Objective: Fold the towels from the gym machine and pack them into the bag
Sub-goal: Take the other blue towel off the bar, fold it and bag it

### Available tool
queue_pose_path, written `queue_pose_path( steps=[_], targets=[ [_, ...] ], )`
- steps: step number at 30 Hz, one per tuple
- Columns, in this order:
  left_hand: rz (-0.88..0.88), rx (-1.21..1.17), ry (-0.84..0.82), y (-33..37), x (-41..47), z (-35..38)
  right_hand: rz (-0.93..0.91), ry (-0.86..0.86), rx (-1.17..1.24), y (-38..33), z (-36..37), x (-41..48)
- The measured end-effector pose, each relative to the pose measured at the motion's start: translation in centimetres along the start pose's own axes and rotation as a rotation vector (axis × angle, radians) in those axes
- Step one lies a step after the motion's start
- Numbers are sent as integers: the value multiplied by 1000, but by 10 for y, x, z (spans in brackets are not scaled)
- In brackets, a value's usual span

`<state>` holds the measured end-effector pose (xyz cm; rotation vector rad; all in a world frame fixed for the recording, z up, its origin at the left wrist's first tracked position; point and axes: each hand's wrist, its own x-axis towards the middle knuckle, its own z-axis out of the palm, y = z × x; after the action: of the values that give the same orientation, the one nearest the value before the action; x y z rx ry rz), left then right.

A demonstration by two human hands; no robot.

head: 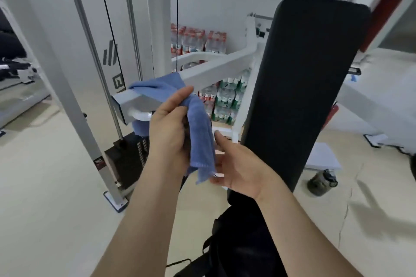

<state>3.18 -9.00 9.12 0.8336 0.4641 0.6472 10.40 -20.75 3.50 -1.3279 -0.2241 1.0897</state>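
Nearest lay the black bag (238, 243), while beyond it the left hand (168, 132) pinched the blue towel (198, 132) draped over the white machine arm (213, 67) and the loose-fingered right hand (236, 164) touched its hanging end; lifting both ends clear together would likely keep it flat for folding.

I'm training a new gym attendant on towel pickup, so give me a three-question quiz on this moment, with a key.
1. True or false: the blue towel has already been lifted clear of the white machine arm.
2. Which hand grips the hanging part of the towel from the side: (a) the left hand, (b) the right hand, (c) neither?
3. Fill in: the black bag lies below the hands, at the foot of the black ____.

Key
1. False; the towel is draped over the arm.
2. (a); the right hand is open at the towel's lower corner.
3. Back pad.
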Motion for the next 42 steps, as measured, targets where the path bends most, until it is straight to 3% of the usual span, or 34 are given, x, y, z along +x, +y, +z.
queue_pose_path(
  steps=[6,9,12,14,17,19,20,22,23,24,27,29,34,38,42],
  targets=[
    [-16,72,-223,-16,-43,30,-318,-27,317,-6,-20,-43],
    [115,414,-256,-27,-56,42,-448,309,189,-25,-47,-62],
    [112,807,-264,-50,-71,61,-490,585,-79,-41,-93,-95],
    [2,1034,-385,-68,-82,76,-526,561,-211,-50,-125,-121],
    [-243,1260,-765,-90,-103,101,-566,328,-310,-64,-168,-154],
    [-199,1389,-858,-106,-112,118,-557,207,-372,-73,-193,-172],
    [-52,1397,-772,-113,-112,128,-552,165,-438,-79,-203,-180],
    [330,1184,-425,-124,-105,147,-543,91,-599,-88,-215,-192],
    [440,1023,-346,-128,-100,158,-537,60,-669,-93,-218,-196],
    [461,908,-378,-131,-96,170,-532,27,-720,-98,-221,-199],
    [321,936,-695,-138,-96,196,-515,-64,-813,-111,-228,-209],
    [206,961,-801,-139,-100,201,-476,-62,-854,-118,-239,-217],
    [91,1118,-943,-137,-100,198,-443,230,-1103,-119,-275,-218],
    [75,1457,-975,-123,-97,190,-533,408,-1065,-118,-292,-217],
    [54,1257,-860,-89,-86,169,-556,686,-870,-123,-323,-210]
  ],
)
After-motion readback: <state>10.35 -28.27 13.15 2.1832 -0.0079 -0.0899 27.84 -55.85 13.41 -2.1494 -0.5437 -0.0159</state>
